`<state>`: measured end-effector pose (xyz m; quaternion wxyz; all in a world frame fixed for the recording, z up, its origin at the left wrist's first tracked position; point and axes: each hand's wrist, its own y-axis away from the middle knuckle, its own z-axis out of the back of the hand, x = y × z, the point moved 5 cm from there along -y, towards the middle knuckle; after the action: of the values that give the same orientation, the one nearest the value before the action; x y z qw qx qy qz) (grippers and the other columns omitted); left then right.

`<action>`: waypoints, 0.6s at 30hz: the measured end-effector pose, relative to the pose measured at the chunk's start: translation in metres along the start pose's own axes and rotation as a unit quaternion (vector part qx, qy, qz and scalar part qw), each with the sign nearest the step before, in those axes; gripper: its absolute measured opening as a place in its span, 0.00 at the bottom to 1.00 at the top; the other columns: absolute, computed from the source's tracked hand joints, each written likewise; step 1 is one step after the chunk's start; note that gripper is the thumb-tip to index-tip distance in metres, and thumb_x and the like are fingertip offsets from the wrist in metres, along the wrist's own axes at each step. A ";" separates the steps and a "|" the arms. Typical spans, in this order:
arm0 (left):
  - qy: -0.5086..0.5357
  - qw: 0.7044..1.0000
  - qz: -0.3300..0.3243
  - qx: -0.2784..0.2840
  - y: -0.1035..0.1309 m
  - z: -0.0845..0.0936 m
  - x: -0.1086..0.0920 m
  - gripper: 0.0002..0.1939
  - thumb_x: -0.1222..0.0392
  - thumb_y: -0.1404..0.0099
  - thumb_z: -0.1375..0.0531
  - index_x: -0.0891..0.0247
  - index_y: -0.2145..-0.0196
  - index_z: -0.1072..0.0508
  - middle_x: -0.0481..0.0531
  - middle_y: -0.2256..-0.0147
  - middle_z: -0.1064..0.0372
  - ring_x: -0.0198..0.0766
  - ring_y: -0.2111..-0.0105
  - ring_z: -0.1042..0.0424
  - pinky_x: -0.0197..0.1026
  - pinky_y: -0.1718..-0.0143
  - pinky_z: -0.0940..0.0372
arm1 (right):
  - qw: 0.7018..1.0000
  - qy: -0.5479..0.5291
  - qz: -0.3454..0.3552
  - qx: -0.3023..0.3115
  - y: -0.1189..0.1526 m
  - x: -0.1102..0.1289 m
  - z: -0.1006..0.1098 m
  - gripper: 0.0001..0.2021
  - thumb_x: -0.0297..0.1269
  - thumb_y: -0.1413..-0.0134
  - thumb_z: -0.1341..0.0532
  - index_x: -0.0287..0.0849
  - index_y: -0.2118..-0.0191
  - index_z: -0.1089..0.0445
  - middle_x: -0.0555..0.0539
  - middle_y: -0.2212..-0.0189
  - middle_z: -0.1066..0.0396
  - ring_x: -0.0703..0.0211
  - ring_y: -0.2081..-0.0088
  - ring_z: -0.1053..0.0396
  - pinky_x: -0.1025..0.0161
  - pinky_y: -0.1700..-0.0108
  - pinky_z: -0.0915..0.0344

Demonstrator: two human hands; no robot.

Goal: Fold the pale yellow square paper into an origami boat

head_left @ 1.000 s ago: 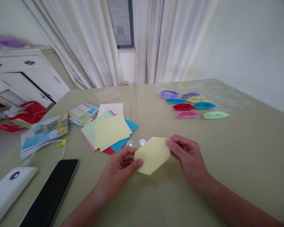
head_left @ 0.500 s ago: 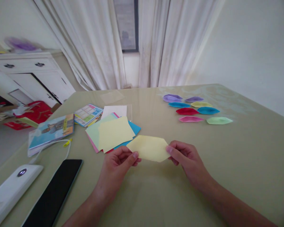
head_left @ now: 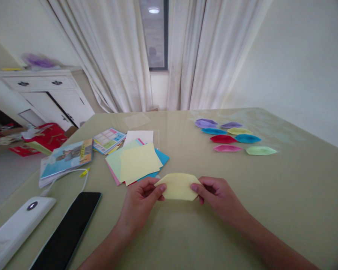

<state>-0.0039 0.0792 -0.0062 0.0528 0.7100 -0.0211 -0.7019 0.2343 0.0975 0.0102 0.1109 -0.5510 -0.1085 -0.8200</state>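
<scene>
A folded pale yellow paper (head_left: 179, 186) is held above the table between my two hands, its corners cut in by folds. My left hand (head_left: 143, 197) pinches its left end, thumb on top and fingers beneath. At the other end my right hand (head_left: 215, 191) grips it the same way. Just beyond my left hand lies a fanned stack of coloured paper sheets (head_left: 141, 161), a yellow one uppermost. Farther off to the right rest several folded paper boats, among them a light green one (head_left: 261, 150), a pink one (head_left: 227, 148) and a red one (head_left: 222, 139).
On the left of the table (head_left: 293, 195) are a black phone (head_left: 69, 225), a white power bank (head_left: 22, 225) with a cable, a picture book (head_left: 67, 157) and printed cards (head_left: 109, 140). Curtains (head_left: 109, 56) hang behind, and a white cabinet (head_left: 47, 90) stands back left.
The yellow paper has tilted and looks narrower and slightly bowed. My right thumb has slid inward on it. The whole view has shifted slightly, so things appear lower.
</scene>
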 end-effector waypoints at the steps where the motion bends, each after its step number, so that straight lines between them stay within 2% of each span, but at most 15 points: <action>1: -0.007 1.000 -0.005 0.004 -0.002 0.000 0.001 0.18 0.44 0.40 0.27 0.63 0.64 0.17 0.52 0.70 0.18 0.40 0.72 0.21 0.38 0.67 0.27 | 1.000 0.018 0.007 -0.007 -0.002 -0.001 0.002 0.25 0.54 0.34 0.37 0.41 0.77 0.30 0.53 0.81 0.35 0.63 0.77 0.39 0.66 0.73 0.46; 4: -0.024 0.999 -0.020 0.018 -0.007 -0.002 0.002 0.18 0.44 0.37 0.29 0.63 0.64 0.18 0.51 0.70 0.19 0.39 0.71 0.22 0.38 0.67 0.27 | 0.999 0.035 0.025 -0.013 -0.010 -0.004 0.006 0.24 0.51 0.34 0.37 0.41 0.78 0.31 0.53 0.81 0.35 0.63 0.77 0.40 0.65 0.72 0.47; 8: -0.031 0.998 -0.041 0.037 -0.011 -0.007 0.004 0.21 0.40 0.33 0.35 0.63 0.62 0.20 0.51 0.74 0.22 0.40 0.73 0.22 0.40 0.67 0.27 | 0.999 0.026 0.036 0.001 -0.021 -0.014 0.008 0.25 0.54 0.35 0.38 0.42 0.77 0.31 0.54 0.83 0.35 0.62 0.78 0.39 0.66 0.73 0.44; 11: -0.036 0.996 -0.056 0.053 -0.014 -0.009 0.007 0.22 0.39 0.31 0.36 0.63 0.61 0.22 0.50 0.73 0.23 0.41 0.71 0.22 0.42 0.65 0.26 | 0.999 0.018 0.043 0.011 -0.025 -0.019 0.006 0.25 0.56 0.33 0.40 0.41 0.74 0.30 0.54 0.85 0.36 0.62 0.81 0.40 0.66 0.76 0.45; 13: -0.048 0.995 -0.053 0.066 -0.016 -0.009 0.010 0.19 0.43 0.31 0.34 0.64 0.59 0.22 0.51 0.69 0.22 0.41 0.68 0.22 0.43 0.62 0.25 | 0.999 0.015 0.050 0.009 -0.025 -0.020 0.004 0.25 0.56 0.31 0.42 0.42 0.74 0.31 0.54 0.83 0.34 0.63 0.82 0.40 0.66 0.77 0.45; 15: -0.066 0.994 -0.039 0.080 -0.017 -0.010 0.014 0.16 0.49 0.29 0.33 0.65 0.52 0.23 0.54 0.58 0.22 0.43 0.61 0.21 0.47 0.57 0.24 | 0.998 0.014 0.058 0.020 -0.025 -0.020 0.000 0.24 0.54 0.31 0.41 0.41 0.72 0.31 0.54 0.82 0.32 0.63 0.81 0.38 0.66 0.76 0.43; 16: -0.075 0.993 -0.032 0.084 -0.017 -0.010 0.015 0.17 0.52 0.27 0.35 0.64 0.47 0.25 0.56 0.50 0.24 0.44 0.56 0.22 0.51 0.54 0.24 | 0.998 0.013 0.061 0.027 -0.025 -0.020 -0.001 0.22 0.53 0.31 0.40 0.40 0.70 0.30 0.53 0.80 0.31 0.63 0.80 0.36 0.66 0.76 0.41; 18: -0.089 0.992 -0.024 0.082 -0.018 -0.010 0.016 0.19 0.52 0.26 0.36 0.63 0.42 0.27 0.58 0.44 0.27 0.49 0.50 0.23 0.55 0.50 0.25 | 0.996 0.019 0.067 0.048 -0.026 -0.021 -0.005 0.16 0.48 0.37 0.32 0.38 0.66 0.26 0.52 0.76 0.27 0.60 0.74 0.29 0.65 0.71 0.34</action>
<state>0.0052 0.0953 -0.0241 -0.0245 0.6470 -0.0660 -0.7592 0.2300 0.1216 -0.0127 0.1936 -0.5357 -0.1087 -0.8147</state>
